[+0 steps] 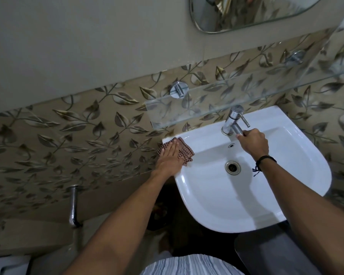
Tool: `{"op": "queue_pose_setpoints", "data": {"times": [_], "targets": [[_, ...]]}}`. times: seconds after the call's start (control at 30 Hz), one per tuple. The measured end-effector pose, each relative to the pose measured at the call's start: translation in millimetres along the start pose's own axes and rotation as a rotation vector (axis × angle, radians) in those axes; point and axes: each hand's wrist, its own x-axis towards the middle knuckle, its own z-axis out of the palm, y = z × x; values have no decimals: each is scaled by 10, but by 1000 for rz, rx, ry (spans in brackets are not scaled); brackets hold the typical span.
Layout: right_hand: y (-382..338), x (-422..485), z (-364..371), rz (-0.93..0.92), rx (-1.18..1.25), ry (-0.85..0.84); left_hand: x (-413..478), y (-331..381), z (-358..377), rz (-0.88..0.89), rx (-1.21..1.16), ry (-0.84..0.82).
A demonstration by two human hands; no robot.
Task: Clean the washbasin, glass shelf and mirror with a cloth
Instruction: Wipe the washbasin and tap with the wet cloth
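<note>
At the far left a metal pipe (pixel 73 207) comes out of the leaf-patterned wall tiles (pixel 77 132) and bends downward. To its right, our left hand (pixel 169 158) lies flat on the checked cloth (pixel 187 151). Its fingers (pixel 174 145) are straight and close together, pressing the cloth onto the far left corner of the white washbasin (pixel 207 215), beside the wall. Part of the cloth shows to the right of the hand. Above that corner a round chrome bracket (pixel 178 89) holds the left end of the glass shelf (pixel 216 100), which runs rightward along the wall over the basin's far edge. In the bowl the drain (pixel 232 167) sits in the middle, with a small overflow hole (pixel 231 145) farther back. Our right hand (pixel 253 143) reaches across the bowl, fingers curled round the spout of the chrome tap (pixel 232 119), which stands at the far edge under the shelf. A dark band (pixel 264 160) circles that wrist. At the upper right the mirror (pixel 246 14) hangs on the wall.
</note>
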Motion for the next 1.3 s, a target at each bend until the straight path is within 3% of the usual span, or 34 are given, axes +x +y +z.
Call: {"op": "queue_pose_setpoints", "data": {"times": [0.57,0.8,1.3], "targets": [[-30,22,65,48,27,40,-294,-104,195,206,-1,41],[-40,-12,79,55,21,55,35,-148,-54,134,21,-1],[22,-8,119,58,90,61,-857,102,588,257,-12,75]]}}
